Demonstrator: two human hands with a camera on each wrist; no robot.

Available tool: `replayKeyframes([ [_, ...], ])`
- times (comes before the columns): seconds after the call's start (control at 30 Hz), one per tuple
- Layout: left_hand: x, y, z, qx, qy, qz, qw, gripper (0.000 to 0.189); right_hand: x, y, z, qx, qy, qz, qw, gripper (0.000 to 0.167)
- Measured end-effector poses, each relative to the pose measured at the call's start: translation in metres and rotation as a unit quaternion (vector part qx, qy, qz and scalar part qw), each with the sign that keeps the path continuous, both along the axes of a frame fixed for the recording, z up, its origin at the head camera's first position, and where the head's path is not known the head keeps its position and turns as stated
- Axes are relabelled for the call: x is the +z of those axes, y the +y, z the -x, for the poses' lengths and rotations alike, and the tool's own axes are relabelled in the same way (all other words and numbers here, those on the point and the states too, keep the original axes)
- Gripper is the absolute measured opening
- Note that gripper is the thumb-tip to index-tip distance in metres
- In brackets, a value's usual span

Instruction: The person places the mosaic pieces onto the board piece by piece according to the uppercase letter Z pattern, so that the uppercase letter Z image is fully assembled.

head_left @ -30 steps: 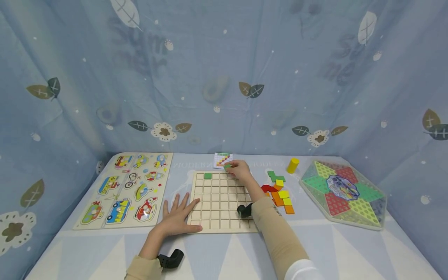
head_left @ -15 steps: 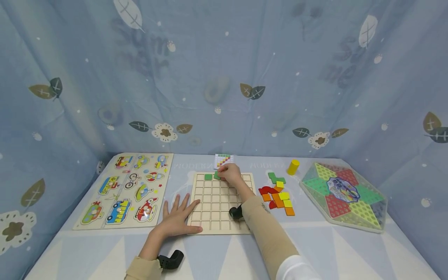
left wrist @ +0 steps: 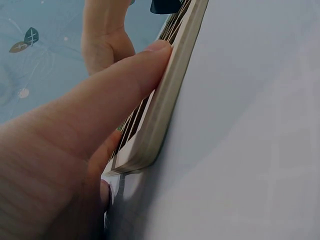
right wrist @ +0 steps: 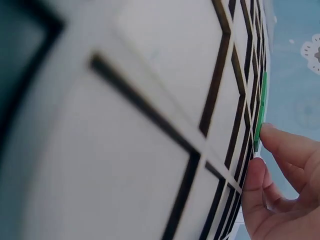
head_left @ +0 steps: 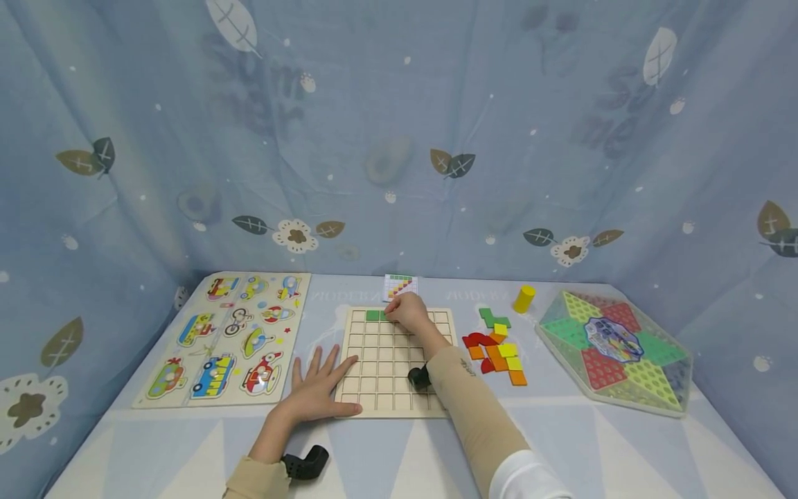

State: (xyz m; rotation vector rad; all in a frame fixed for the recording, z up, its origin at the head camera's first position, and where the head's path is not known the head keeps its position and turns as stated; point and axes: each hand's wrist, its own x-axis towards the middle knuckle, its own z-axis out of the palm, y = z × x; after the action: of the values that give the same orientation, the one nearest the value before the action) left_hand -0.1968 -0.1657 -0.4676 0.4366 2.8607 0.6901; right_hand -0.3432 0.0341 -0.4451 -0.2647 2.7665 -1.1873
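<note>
My right hand (head_left: 408,312) is at the top row of the wooden grid board (head_left: 368,378), fingers curled at a green square tile (head_left: 383,315). In the right wrist view its fingertip touches the green tile (right wrist: 258,131), and the thumb lies close by its near end. Another green square (head_left: 372,315) sits directly to the left in the same row. With fingers spread, my left hand (head_left: 318,395) rests on the board's lower left edge. The left wrist view shows the thumb of the left hand (left wrist: 120,95) lying over the board's rim (left wrist: 175,95).
A pattern card (head_left: 401,285) lies behind the board. Green, red, yellow and orange pieces (head_left: 497,357) are heaped on the right, with a yellow cylinder (head_left: 524,299) behind them. A vehicle puzzle board (head_left: 233,333) is at left; a hexagonal Chinese checkers box (head_left: 614,353) lies at far right.
My right hand has moved left from near the pattern card, bringing the green tile down beside the other green square. The left hand has stayed in place.
</note>
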Motion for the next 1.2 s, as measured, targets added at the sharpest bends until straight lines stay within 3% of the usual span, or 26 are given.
replayKeyframes([
  [0.13,-0.002,0.0,0.0,0.0,0.003,-0.005,1.0,0.093,-0.001,0.0,-0.001,0.012,0.014,0.001,0.9998,0.004],
  [0.27,-0.004,0.0,-0.001,0.001,0.002,-0.003,1.0,0.093,-0.007,0.007,-0.001,-0.005,-0.015,0.078,0.9968,0.009],
  [0.4,-0.003,0.001,-0.003,0.001,-0.001,-0.004,1.0,0.094,-0.009,0.022,0.0,-0.038,-0.052,0.172,0.983,0.015],
  [0.57,-0.001,0.002,-0.003,0.005,-0.002,-0.008,1.0,0.094,-0.005,0.049,0.003,-0.063,-0.055,0.2,0.9761,0.02],
  [0.83,0.0,0.0,-0.001,0.004,-0.002,-0.007,1.0,0.093,0.0,0.093,0.004,-0.096,-0.051,0.194,0.9749,0.026],
  [1.03,0.0,0.0,0.0,0.003,0.0,-0.007,1.0,0.093,0.0,0.117,0.003,-0.139,-0.01,0.129,0.9818,0.023],
  [1.2,0.001,0.001,-0.001,0.001,0.0,-0.007,1.0,0.093,-0.002,0.133,0.005,-0.197,-0.029,0.058,0.9783,0.022],
])
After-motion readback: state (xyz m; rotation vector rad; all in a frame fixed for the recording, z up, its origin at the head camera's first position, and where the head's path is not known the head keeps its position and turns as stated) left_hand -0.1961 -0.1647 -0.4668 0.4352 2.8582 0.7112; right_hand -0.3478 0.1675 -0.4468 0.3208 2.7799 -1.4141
